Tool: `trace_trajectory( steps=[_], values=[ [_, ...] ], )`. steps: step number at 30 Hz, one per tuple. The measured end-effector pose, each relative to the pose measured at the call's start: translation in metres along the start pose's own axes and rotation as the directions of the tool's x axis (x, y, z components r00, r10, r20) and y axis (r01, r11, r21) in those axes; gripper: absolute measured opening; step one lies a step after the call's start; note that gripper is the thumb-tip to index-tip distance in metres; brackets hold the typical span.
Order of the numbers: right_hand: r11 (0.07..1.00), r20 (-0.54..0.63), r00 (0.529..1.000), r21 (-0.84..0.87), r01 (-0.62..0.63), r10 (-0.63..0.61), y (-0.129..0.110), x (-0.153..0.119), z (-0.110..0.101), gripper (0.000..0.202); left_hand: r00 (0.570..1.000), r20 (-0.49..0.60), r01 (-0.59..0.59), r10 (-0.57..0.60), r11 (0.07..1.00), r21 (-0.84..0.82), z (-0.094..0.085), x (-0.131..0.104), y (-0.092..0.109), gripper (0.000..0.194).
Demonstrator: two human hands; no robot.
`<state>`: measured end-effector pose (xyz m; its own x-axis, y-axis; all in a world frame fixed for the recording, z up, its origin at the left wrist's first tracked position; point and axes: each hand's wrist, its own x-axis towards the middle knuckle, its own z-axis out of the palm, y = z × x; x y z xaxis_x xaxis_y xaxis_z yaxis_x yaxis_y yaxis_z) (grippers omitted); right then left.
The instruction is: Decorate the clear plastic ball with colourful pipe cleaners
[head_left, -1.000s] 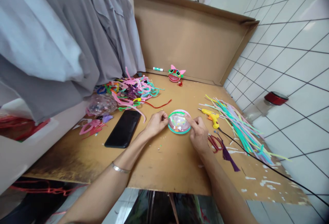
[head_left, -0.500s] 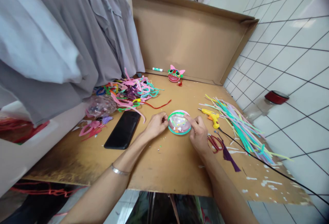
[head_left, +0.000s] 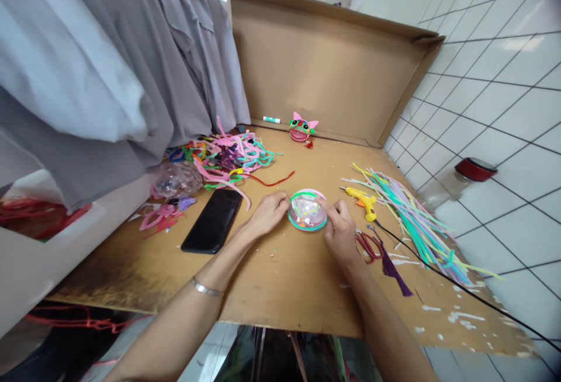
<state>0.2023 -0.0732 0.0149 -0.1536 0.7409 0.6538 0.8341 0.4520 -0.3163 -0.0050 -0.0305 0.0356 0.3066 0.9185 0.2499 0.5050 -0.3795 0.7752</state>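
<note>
A round, clear plastic dish [head_left: 307, 211] lies on the table in front of me, its rim lined with pink, green and teal fuzzy pipe cleaner. Small coloured bits show inside or through it. My left hand [head_left: 272, 211] is closed at the dish's left rim, its fingertips pinched together. On the other side, my right hand [head_left: 340, 227] grips the right edge, with the index finger on the upper rim and the thumb tucked lower. Close beside the right wrist are red-handled scissors [head_left: 369, 246] and a purple tassel [head_left: 394, 271].
A yellow glue gun [head_left: 363, 202] with a black cord lies right of the dish, before a bundle of pipe cleaners [head_left: 409, 218]. To the left are a black phone [head_left: 212, 221] and a tangled pipe-cleaner pile [head_left: 232, 154]. A cat-like face ornament [head_left: 300, 128] and glue stick [head_left: 272, 120] stand behind.
The whole view has shifted slightly, so everything sits a little further right. Both hands stay at the dish's rim with hardly any visible movement.
</note>
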Motion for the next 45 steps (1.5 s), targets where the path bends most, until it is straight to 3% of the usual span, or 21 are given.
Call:
trace_trajectory(
  steps=[4, 13, 20, 29, 36, 45],
  values=[
    [1.000, -0.002, 1.000, 0.014, 0.001, -0.001, -0.002, 0.001, -0.001, 0.056, 1.000, 0.013, 0.000, 0.000, 0.999, -0.041, 0.001, 0.001, -0.005, 0.033],
    [1.000, -0.005, 1.000, 0.003, 0.025, -0.025, -0.003, 0.001, -0.001, 0.056, 0.998, 0.057, 0.039, -0.032, 0.990, -0.136, 0.004, 0.006, -0.019, 0.025],
    [0.999, 0.006, 1.000, -0.015, 0.029, -0.029, -0.002, 0.001, -0.001, 0.056, 0.997, 0.002, 0.080, -0.081, 0.981, -0.176, 0.010, 0.007, -0.023, 0.024],
    [1.000, 0.018, 1.000, -0.008, 0.012, -0.012, -0.002, 0.000, -0.001, 0.055, 0.996, 0.005, 0.084, -0.091, 0.893, -0.441, 0.017, 0.008, -0.024, 0.008],
    [1.000, 0.020, 1.000, -0.012, 0.018, -0.017, 0.001, -0.001, 0.000, 0.055, 0.999, 0.007, 0.034, -0.034, 0.919, -0.392, 0.016, 0.009, -0.033, 0.008],
    [0.999, 0.027, 0.999, -0.037, 0.025, -0.024, 0.000, -0.001, -0.001, 0.058, 0.981, -0.134, -0.149, 0.139, 0.987, -0.065, 0.008, 0.010, -0.032, 0.008]
  ],
)
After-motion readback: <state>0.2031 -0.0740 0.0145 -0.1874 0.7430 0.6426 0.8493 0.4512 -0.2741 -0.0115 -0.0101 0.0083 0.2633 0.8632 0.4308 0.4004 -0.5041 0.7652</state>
